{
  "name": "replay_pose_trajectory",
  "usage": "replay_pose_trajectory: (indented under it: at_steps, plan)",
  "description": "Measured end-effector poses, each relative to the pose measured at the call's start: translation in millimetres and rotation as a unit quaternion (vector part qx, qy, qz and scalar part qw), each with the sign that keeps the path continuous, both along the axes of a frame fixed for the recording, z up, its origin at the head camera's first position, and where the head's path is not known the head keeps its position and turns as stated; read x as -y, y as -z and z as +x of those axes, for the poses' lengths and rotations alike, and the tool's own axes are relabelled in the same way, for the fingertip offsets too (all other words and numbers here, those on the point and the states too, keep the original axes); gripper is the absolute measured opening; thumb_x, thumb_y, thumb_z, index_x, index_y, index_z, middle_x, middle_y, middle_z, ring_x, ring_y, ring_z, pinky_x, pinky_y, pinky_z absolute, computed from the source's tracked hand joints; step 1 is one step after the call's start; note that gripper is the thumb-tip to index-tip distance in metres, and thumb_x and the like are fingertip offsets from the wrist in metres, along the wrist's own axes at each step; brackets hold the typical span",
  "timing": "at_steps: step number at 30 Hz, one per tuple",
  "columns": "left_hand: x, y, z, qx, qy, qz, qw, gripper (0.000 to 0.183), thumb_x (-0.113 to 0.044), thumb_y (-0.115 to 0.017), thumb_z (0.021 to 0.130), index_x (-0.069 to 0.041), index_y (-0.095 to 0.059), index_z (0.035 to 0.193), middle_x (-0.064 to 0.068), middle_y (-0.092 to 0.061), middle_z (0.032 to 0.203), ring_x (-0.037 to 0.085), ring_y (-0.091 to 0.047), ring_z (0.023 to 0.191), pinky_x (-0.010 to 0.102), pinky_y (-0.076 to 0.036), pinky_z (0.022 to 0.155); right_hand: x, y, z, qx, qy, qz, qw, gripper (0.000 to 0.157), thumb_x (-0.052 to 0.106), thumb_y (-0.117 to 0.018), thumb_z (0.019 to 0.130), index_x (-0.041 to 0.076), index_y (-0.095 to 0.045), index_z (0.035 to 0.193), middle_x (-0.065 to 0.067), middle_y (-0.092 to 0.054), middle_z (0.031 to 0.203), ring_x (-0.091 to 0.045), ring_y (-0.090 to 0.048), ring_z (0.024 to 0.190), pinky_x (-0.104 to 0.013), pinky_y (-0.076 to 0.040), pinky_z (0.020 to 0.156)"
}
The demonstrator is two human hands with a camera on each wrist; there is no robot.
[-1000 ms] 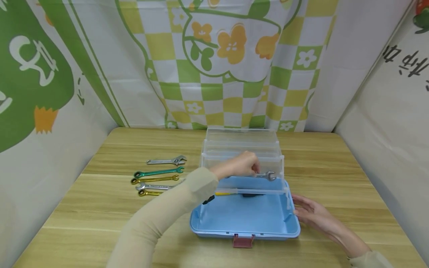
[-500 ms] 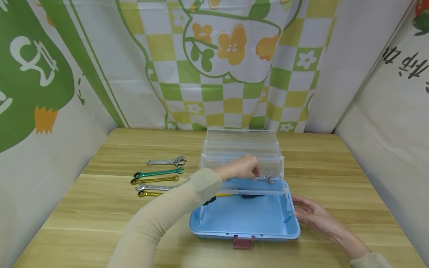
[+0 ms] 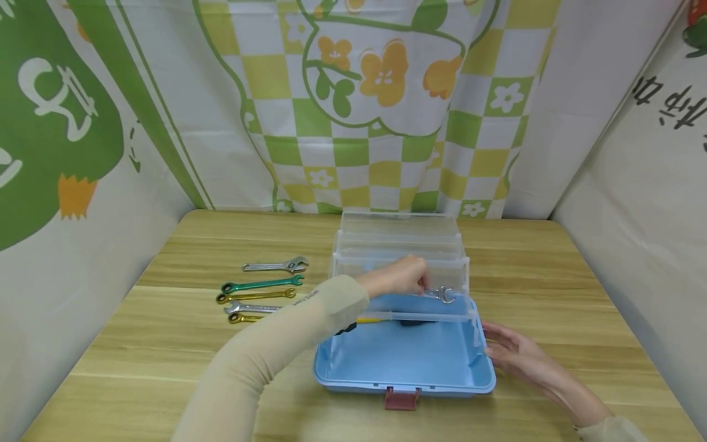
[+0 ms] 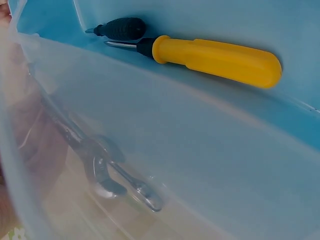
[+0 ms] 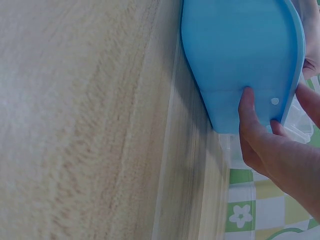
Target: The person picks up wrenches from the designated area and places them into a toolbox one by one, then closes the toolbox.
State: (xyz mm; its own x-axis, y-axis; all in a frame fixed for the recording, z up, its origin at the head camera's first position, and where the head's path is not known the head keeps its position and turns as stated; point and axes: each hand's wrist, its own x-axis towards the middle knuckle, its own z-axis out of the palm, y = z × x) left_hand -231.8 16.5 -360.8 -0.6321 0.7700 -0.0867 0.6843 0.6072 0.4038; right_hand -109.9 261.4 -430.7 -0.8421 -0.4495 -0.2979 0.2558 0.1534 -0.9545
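My left hand (image 3: 405, 274) reaches over the back of an open blue toolbox (image 3: 409, 362) and grips a silver open-ended wrench (image 3: 442, 294) at the clear tiered trays (image 3: 400, 245). In the left wrist view, the wrench (image 4: 97, 172) shows through the cloudy plastic, beside another slim metal shape (image 4: 142, 192). Below the trays, a yellow-handled screwdriver (image 4: 220, 60) and a short black-handled screwdriver (image 4: 122, 29) lie in the blue base. My right hand (image 3: 513, 353) rests against the toolbox's right side, its fingertips touching the blue wall (image 5: 240, 55).
Left of the toolbox lie an adjustable wrench (image 3: 276, 266), a green wrench (image 3: 262, 285), a gold wrench (image 3: 256, 296), a silver wrench (image 3: 256, 308) and another gold wrench (image 3: 243, 318), partly behind the left sleeve. A dark red latch (image 3: 401, 399) hangs at the front.
My left hand has lowered slightly with the wrench at the trays, then stays nearly in place. The right hand keeps its place on the toolbox side.
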Motion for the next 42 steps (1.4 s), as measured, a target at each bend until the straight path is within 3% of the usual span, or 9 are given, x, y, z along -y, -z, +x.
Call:
replay_pose_trajectory:
  at_steps: [16, 24, 31, 36, 42]
  plan:
    - [0.4, 2.1, 6.4, -0.004, -0.014, -0.002, 0.9999, 0.010, -0.003, -0.069, 0.074, -0.005, -0.070, 0.084, 0.002, -0.066, 0.081, 0.008, -0.057, 0.075, 0.013, -0.044, 0.063, -0.7, 2.2, 1.4, 0.000, -0.005, -0.010, 1.000, 0.069, 0.013, -0.049, 0.091, -0.012, -0.003, 0.136, -0.036, -0.006, 0.138, -0.001, -0.046, 0.106, -0.028, -0.041, 0.091]
    - [2.0, 2.0, 8.3, -0.018, -0.006, -0.002, 0.9998, 0.009, 0.000, -0.065, 0.077, -0.006, -0.070, 0.081, 0.003, -0.067, 0.082, 0.006, -0.057, 0.073, 0.012, -0.045, 0.064, -0.3, -0.3, 1.0, 0.003, -0.006, 0.000, 1.000, 0.068, 0.014, -0.048, 0.091, -0.010, -0.004, 0.136, -0.035, -0.007, 0.138, -0.007, -0.043, 0.111, -0.030, -0.040, 0.092]
    - [2.4, 4.7, 7.4, -0.035, 0.007, -0.004, 0.9993, 0.013, 0.002, -0.061, 0.079, -0.006, -0.068, 0.073, 0.002, -0.065, 0.078, 0.004, -0.045, 0.064, 0.012, -0.043, 0.063, -0.3, -0.4, 0.5, 0.005, 0.000, 0.002, 1.000, 0.068, 0.015, -0.048, 0.091, -0.009, -0.004, 0.137, -0.034, -0.008, 0.139, -0.013, -0.041, 0.115, -0.030, -0.040, 0.092]
    - [3.4, 3.4, 8.9, -0.042, -0.001, -0.012, 0.9991, 0.012, 0.001, -0.061, 0.080, -0.007, -0.068, 0.076, 0.001, -0.065, 0.078, 0.006, -0.053, 0.068, 0.013, -0.044, 0.062, -0.9, 0.9, 0.4, -0.005, -0.006, -0.019, 1.000, 0.069, 0.012, -0.048, 0.091, -0.013, -0.002, 0.135, -0.036, -0.005, 0.137, -0.002, -0.046, 0.106, -0.027, -0.041, 0.090]
    - [3.5, 2.6, 10.0, -0.037, -0.012, -0.022, 0.9990, 0.009, -0.004, -0.061, 0.082, -0.008, -0.069, 0.084, 0.001, -0.065, 0.083, 0.008, -0.058, 0.075, 0.014, -0.045, 0.063, -1.3, 1.5, 0.4, -0.014, -0.011, -0.032, 0.999, 0.069, 0.011, -0.048, 0.091, -0.015, -0.001, 0.134, -0.038, -0.004, 0.136, 0.001, -0.048, 0.104, -0.025, -0.042, 0.089]
